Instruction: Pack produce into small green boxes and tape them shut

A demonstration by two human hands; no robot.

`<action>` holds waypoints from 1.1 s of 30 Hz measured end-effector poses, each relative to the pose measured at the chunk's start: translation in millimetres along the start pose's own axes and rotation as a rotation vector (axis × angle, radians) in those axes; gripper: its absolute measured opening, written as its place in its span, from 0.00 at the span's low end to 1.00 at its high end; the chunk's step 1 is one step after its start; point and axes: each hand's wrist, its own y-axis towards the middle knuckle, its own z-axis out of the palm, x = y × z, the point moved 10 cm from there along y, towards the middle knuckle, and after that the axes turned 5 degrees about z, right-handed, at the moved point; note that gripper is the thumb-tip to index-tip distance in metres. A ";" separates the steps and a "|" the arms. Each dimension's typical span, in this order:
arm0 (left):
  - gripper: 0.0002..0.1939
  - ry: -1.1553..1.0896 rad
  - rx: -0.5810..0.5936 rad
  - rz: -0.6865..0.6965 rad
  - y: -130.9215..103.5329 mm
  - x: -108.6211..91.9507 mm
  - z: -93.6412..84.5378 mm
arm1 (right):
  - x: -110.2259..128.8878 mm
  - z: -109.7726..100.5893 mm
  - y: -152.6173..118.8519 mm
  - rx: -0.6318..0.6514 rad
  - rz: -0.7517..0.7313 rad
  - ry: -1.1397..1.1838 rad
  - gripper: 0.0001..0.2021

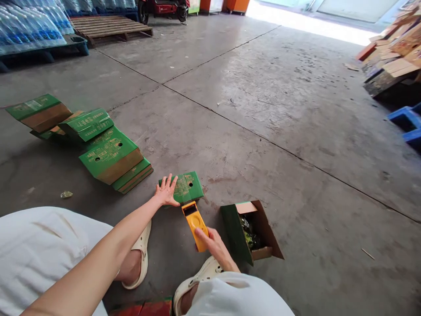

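Observation:
A small green printed carton (186, 186) lies closed on the concrete floor in front of me. My left hand (166, 192) rests flat on its left side, fingers spread. My right hand (213, 245) grips a yellow hand-held tool (194, 223), whose tip touches the near edge of that carton. Just right of the tool stands an open green carton (237, 237) with brown inner flaps and dark packets inside.
A pile of flattened and folded green cartons (107, 156) lies on the floor to the left. Wrapped water bottles (31, 27) and a wooden pallet (108, 27) stand at the back left. Stacked cardboard boxes (396, 52) and a blue pallet (408, 123) are at the right. My knees and pale sandals (142, 259) are below.

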 end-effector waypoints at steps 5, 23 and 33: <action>0.74 0.035 -0.001 0.138 2.7 -9.0 2.3 | -44.3 -7.9 -24.1 -0.034 0.065 0.049 0.30; 0.74 0.040 -0.039 0.087 -6.1 -15.8 8.2 | -54.6 24.0 -20.3 0.106 0.177 0.089 0.36; 0.70 0.075 -0.067 0.154 -26.2 -23.2 17.4 | -31.7 18.9 9.1 0.050 0.100 0.073 0.32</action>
